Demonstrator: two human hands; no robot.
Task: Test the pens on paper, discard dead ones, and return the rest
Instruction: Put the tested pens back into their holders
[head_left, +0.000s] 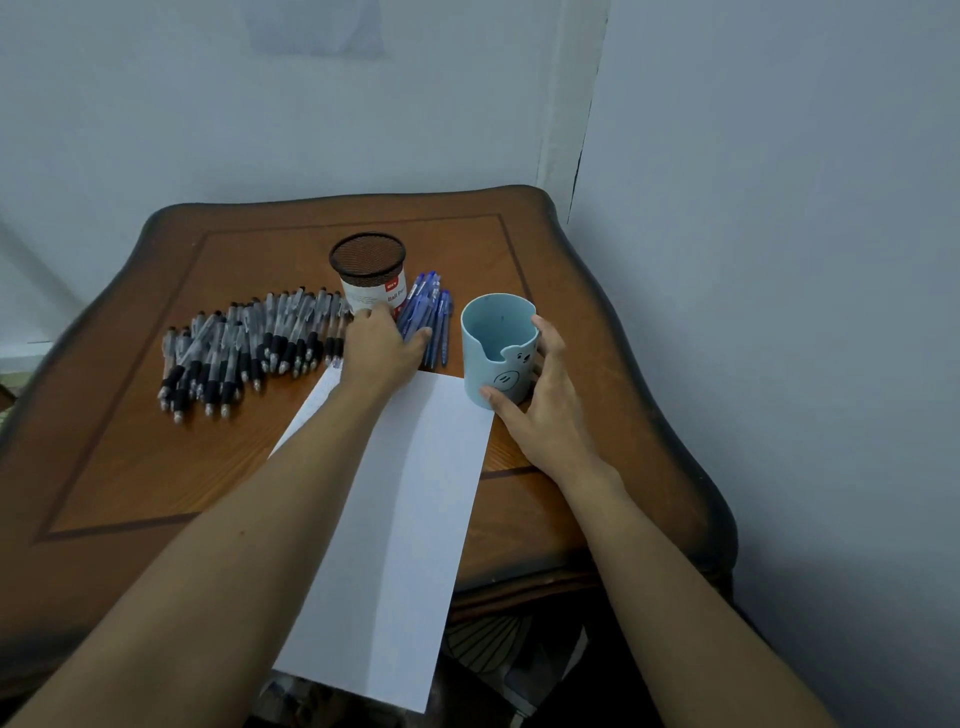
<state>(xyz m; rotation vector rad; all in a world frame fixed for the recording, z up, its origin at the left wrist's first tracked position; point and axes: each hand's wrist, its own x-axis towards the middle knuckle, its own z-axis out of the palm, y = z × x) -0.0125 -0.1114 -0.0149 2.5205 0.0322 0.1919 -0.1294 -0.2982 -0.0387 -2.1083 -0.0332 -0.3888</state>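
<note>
Over wooden table (260, 467), reaching with spread left hand (384, 348) onto blue pens (434, 312), gripping pale cup (498, 338) in curled right hand (545, 410), risking nudging adjacent mesh holder (369, 270) over.

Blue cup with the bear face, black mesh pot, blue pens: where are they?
Blue cup (480, 358): head view, on its outer front wall.
Black mesh pot (363, 278): head view, on its mesh wall.
Blue pens (439, 317): head view, on a barrel mid-bunch.

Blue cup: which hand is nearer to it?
Right. The right hand holds the blue cup, thumb and fingers round its sides. The left hand rests on the blue pens, apart from the cup on its left.
</note>
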